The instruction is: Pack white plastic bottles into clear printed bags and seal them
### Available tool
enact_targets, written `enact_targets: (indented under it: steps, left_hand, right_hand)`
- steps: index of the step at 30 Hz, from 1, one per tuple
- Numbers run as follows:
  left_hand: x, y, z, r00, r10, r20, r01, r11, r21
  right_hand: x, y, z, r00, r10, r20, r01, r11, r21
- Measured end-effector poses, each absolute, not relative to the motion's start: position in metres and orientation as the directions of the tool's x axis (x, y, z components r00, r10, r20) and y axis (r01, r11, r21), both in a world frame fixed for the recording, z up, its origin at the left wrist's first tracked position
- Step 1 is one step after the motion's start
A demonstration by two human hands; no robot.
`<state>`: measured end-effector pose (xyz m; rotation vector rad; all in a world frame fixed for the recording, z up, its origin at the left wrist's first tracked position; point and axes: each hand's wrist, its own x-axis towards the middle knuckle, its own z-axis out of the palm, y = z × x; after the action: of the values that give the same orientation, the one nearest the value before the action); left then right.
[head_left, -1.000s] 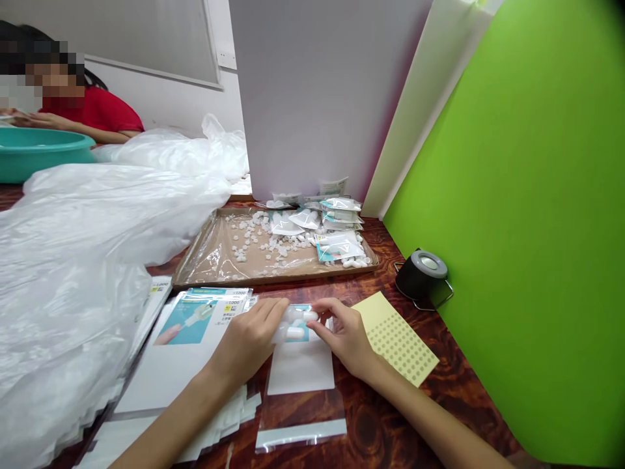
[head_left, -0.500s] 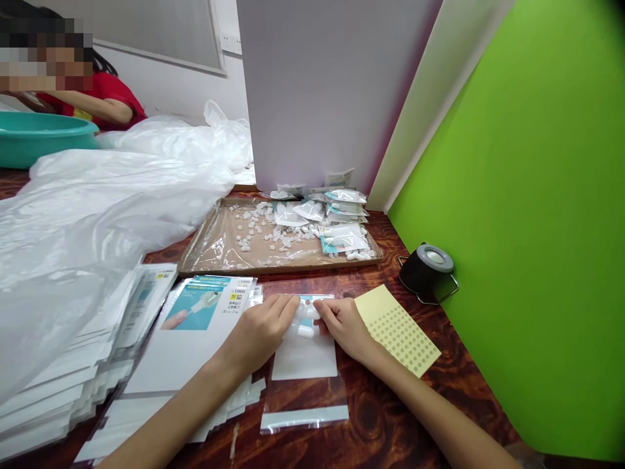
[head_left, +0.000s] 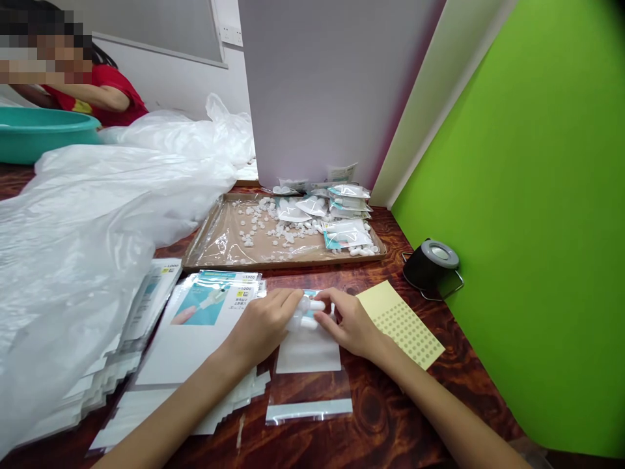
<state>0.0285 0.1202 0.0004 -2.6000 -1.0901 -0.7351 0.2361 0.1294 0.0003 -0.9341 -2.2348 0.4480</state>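
Wood-grain surface [head_left: 385,430] carrying a cardboard tray [head_left: 286,260] of loose white plastic pieces, with a yellow dot-sticker sheet [head_left: 400,324] at right. Centre: a clear plastic bag [head_left: 308,398] lying flat, white card inside. Left hand [head_left: 261,326] and right hand [head_left: 349,322], both partly closed, pinch a white plastic item [head_left: 307,314] just above the bag; close-set fingers [head_left: 288,299] keep it steady.

Two slim bare arms, the left forearm [head_left: 178,405] and the right forearm [head_left: 434,404], narrow wrists; a left hand [head_left: 261,327], a right hand [head_left: 349,324], slender tapering fingers [head_left: 336,307], short plain nails
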Motion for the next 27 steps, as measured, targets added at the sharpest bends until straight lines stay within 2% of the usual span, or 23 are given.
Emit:
enact_targets:
  steps: [5, 10, 16, 23, 27]
  left_hand:
    - [0.027, 0.121, 0.000, 0.593, 0.620, 0.513, 0.727, -0.687, -0.010]
    - [0.026, 0.122, 0.000, 0.590, 0.618, 0.520, 0.733, -0.679, -0.024]
    - [0.023, 0.124, 0.000, 0.599, 0.608, 0.521, 0.717, -0.697, -0.012]
    - [0.027, 0.122, 0.001, 0.612, 0.591, 0.525, 0.725, -0.685, -0.074]
    - [0.026, 0.123, 0.002, 0.600, 0.609, 0.519, 0.732, -0.680, -0.049]
  right_hand:
    - [0.240, 0.135, 0.004, -0.645, 0.616, 0.453, 0.511, 0.788, -0.344]
    - [0.231, 0.127, -0.004, -0.565, 0.712, 0.418, 0.595, 0.702, -0.392]
    - [0.233, 0.132, 0.001, -0.600, 0.668, 0.440, 0.580, 0.742, -0.335]
    - [0.222, 0.124, -0.011, -0.520, 0.747, 0.414, 0.617, 0.664, -0.423]
    - [0.227, 0.129, -0.008, -0.539, 0.712, 0.450, 0.610, 0.698, -0.374]
